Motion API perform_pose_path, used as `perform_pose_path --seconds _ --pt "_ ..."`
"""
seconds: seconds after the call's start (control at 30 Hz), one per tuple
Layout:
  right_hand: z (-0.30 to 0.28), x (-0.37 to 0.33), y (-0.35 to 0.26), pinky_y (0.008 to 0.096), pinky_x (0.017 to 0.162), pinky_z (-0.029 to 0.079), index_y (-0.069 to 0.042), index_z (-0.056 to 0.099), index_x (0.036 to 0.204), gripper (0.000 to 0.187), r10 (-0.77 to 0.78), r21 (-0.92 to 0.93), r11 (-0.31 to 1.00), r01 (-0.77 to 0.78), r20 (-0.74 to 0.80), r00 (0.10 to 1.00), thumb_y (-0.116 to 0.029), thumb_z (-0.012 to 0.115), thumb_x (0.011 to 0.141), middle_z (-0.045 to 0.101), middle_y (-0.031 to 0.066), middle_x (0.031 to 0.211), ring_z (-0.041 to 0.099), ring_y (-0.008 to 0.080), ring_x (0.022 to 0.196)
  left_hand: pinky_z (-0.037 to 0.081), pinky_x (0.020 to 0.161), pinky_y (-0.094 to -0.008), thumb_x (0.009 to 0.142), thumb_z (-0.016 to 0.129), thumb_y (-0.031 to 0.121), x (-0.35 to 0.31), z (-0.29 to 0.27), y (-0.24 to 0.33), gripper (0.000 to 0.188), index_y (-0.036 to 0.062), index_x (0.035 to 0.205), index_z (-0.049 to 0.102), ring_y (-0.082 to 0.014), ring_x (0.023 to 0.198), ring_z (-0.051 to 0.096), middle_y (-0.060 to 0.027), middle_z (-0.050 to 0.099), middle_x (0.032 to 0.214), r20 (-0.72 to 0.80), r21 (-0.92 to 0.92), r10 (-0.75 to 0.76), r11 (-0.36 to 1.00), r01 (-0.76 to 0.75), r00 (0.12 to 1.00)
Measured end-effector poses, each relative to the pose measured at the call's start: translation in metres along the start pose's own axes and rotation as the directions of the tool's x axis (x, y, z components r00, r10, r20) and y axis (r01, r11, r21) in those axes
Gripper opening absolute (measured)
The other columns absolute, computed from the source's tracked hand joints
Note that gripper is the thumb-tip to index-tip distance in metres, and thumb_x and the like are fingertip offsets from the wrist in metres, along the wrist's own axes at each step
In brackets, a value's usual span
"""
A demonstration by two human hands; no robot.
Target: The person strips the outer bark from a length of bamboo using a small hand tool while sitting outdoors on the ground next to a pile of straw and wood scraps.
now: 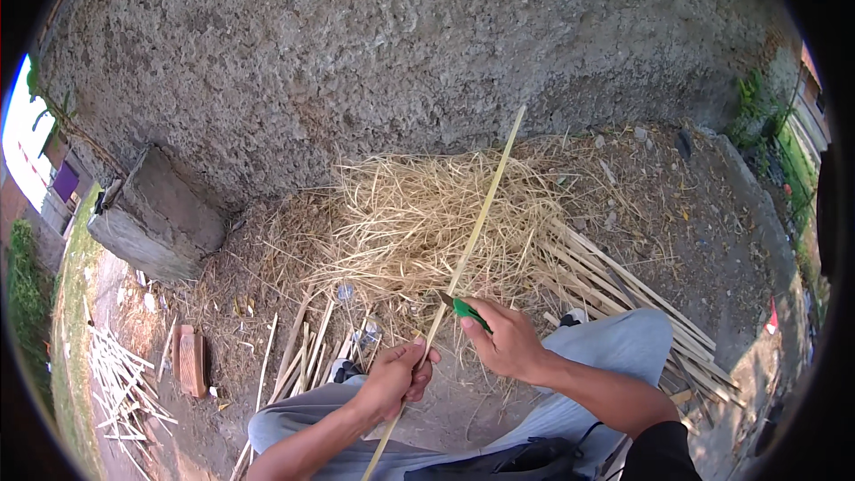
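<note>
1. Left hand (398, 380): fingers are pinching a long pale strip (469, 242), which is slanting up over the straw-like heap (401, 223).
2. Right hand (509, 338): fingers are gripping a green-handled knife (471, 313), blade meeting the strip.

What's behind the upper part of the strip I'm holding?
Behind the strip lies the pale pile of shavings, with the rough wall behind its tip. The pile hides whatever is beneath it.
</note>
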State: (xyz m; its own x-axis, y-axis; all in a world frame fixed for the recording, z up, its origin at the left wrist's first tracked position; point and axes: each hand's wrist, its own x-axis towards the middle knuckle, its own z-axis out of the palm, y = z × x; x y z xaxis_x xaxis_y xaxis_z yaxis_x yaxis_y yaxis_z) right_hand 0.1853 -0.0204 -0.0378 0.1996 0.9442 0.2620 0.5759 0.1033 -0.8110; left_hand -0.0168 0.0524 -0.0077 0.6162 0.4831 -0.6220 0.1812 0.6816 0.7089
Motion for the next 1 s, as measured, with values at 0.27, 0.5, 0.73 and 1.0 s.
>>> perform_pose_path --seconds 0.27,0.5,0.73,1.0 --pt "0.018 -0.009 -0.003 0.0381 0.062 0.056 -0.002 0.058 0.129 0.039 -0.118 -0.090 0.988 0.127 0.106 0.987 -0.022 0.058 0.096 0.071 0.0182 0.100 0.070 0.0331 0.074 0.024 0.041 -0.0255 0.107 0.037 0.032 -0.004 -0.018 -0.006 0.034 0.0067 0.089 0.051 -0.0092 0.046 0.030 0.0015 0.036 0.060 0.017 -0.147 -0.074 0.986 0.075 0.997" --pt "0.026 -0.010 -0.010 0.0390 0.047 0.048 -0.006 0.063 0.125 0.038 -0.158 -0.183 0.965 0.190 0.176 0.972 -0.026 0.062 0.093 0.067 0.0117 0.078 0.063 0.0285 0.055 0.024 0.042 -0.0255 0.107 0.036 0.031 -0.003 -0.021 -0.017 0.033 0.0084 0.087 0.050 -0.0087 0.049 0.030 0.0031 0.031 0.058 -0.014 -0.190 -0.076 0.979 0.072 0.997" --pt "0.025 -0.010 -0.011 0.0364 0.041 0.042 -0.010 0.066 0.122 0.035 -0.257 -0.208 0.939 0.273 0.101 0.961 -0.021 0.067 0.089 0.059 0.0060 0.064 0.056 0.0221 0.047 0.021 0.040 -0.0250 0.106 0.038 0.033 -0.006 -0.014 -0.019 0.032 0.0104 0.085 0.048 -0.0074 0.044 0.028 0.0036 0.031 0.057 -0.009 -0.164 0.015 0.986 -0.016 1.000" --pt "0.024 -0.008 -0.015 0.0366 0.036 0.043 -0.014 0.067 0.120 0.033 -0.252 -0.315 0.912 0.262 0.073 0.965 -0.028 0.066 0.090 0.059 0.0045 0.060 0.056 0.0226 0.042 0.021 0.038 -0.0249 0.107 0.037 0.036 -0.004 0.004 -0.028 0.037 0.0093 0.084 0.047 -0.0064 0.043 0.026 0.0038 0.032 0.058 -0.181 -0.066 0.141 0.986 -0.155 0.973"
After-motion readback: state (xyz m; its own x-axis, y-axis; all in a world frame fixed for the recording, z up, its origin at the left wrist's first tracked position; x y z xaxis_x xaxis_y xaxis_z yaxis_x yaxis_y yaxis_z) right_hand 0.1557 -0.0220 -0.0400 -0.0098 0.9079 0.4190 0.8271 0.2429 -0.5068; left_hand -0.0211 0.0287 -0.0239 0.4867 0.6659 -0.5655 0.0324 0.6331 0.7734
